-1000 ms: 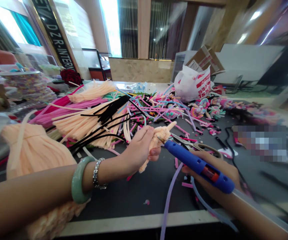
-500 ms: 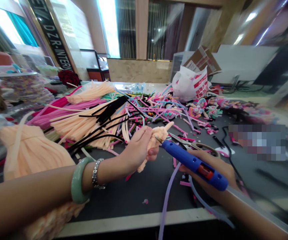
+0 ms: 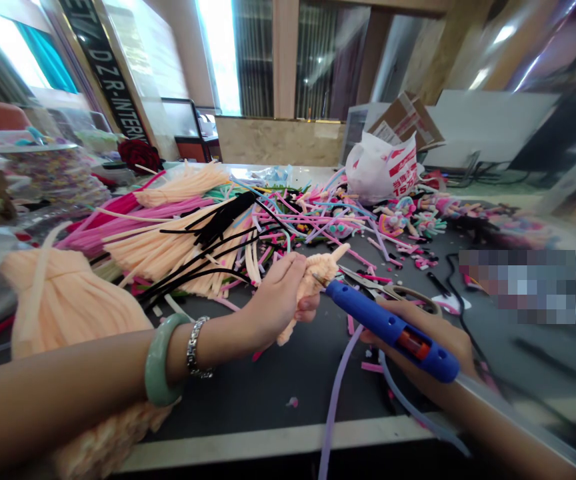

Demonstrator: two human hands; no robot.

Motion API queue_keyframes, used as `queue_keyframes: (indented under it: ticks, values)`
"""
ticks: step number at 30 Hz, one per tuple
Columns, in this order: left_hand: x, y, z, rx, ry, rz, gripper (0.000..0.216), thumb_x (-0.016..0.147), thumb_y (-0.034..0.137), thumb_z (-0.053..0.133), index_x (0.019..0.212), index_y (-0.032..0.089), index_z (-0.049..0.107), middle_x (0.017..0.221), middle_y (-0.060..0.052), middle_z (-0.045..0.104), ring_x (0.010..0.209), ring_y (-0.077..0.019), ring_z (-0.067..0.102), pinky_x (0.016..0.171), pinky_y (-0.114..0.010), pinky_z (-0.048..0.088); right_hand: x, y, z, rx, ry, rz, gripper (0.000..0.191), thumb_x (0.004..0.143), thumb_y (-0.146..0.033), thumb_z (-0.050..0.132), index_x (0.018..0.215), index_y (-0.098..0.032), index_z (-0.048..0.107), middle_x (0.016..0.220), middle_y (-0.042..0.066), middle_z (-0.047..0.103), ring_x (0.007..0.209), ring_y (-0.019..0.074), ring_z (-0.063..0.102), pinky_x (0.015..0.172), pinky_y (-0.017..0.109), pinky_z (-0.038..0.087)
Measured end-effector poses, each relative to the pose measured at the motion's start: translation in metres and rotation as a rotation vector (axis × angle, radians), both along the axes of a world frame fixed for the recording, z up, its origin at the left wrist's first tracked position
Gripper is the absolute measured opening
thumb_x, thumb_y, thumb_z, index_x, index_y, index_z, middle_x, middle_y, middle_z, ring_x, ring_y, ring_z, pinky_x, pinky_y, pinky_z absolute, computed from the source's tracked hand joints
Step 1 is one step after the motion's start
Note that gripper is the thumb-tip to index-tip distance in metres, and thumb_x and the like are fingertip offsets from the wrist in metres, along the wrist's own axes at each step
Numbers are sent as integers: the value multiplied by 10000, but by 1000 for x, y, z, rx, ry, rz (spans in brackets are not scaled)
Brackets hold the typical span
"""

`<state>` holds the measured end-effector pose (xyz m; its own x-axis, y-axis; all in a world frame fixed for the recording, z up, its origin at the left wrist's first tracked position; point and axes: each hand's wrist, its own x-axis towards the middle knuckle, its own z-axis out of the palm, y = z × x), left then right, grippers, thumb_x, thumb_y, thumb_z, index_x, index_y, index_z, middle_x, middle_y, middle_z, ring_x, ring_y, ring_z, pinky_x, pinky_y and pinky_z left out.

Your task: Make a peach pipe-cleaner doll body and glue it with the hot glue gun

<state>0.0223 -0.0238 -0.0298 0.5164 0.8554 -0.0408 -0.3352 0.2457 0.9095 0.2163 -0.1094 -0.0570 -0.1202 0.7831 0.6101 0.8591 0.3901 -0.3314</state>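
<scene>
My left hand [image 3: 283,287], with a green bangle and a silver bracelet on the wrist, is closed around a peach piece of fuzzy pipe cleaner [image 3: 324,267], coiled or wound, one end sticking up to the right. In my right hand [image 3: 433,327] is a blue pen-shaped glue gun [image 3: 388,327]; a translucent rod [image 3: 508,413] runs from its back end. Its thin metal tip meets or nearly meets the peach piece; contact is hard to tell. Scissors [image 3: 408,293] lie behind the tool. A lilac pipe cleaner [image 3: 338,393] hangs over the table's front edge.
Bundles of peach [image 3: 153,250] and black pipe cleaners [image 3: 228,217] lie behind my left hand. A large peach bundle [image 3: 78,300] is at the left. Cut pink and lilac bits [image 3: 328,213] are strewn across the dark table [image 3: 248,413]. A white plastic bag [image 3: 378,167] stands behind.
Hardly anything differs. The whole view has shifted by a few pixels; both hands keep their holds, and the tool's tip stays at the peach piece.
</scene>
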Motion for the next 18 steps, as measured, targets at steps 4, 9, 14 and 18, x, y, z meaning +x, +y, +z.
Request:
queue_keyframes:
  ticks: [4,9,14,18]
  values:
    - [0,0,0,-7,-8,12,171,929,281,377,786,186,382,634,39,468,399,-20,338,370,-132,220,-8,-5,5,-25,19,-85,269,738,-146,598,963,-290,632,827,-29,739,750,205,706,642,262,520]
    - [0,0,0,8,-11,-3,174,933,285,369,795,181,388,657,26,488,401,-18,334,373,-138,212,-13,-6,7,-30,25,-108,298,737,-100,552,945,-298,630,768,-50,736,701,183,704,622,248,513]
    - [0,0,-1,6,-6,-6,172,927,301,379,818,175,420,655,28,469,406,-19,327,382,-147,208,-14,-5,5,-45,48,-164,185,756,-209,620,919,-290,650,763,-35,737,688,197,704,574,249,506]
    - [0,0,-2,19,-11,-11,189,917,332,400,837,167,446,668,23,471,413,-19,324,379,-143,210,-13,-3,7,-31,84,-109,101,793,-325,626,876,-271,648,713,-26,718,634,178,690,572,241,509]
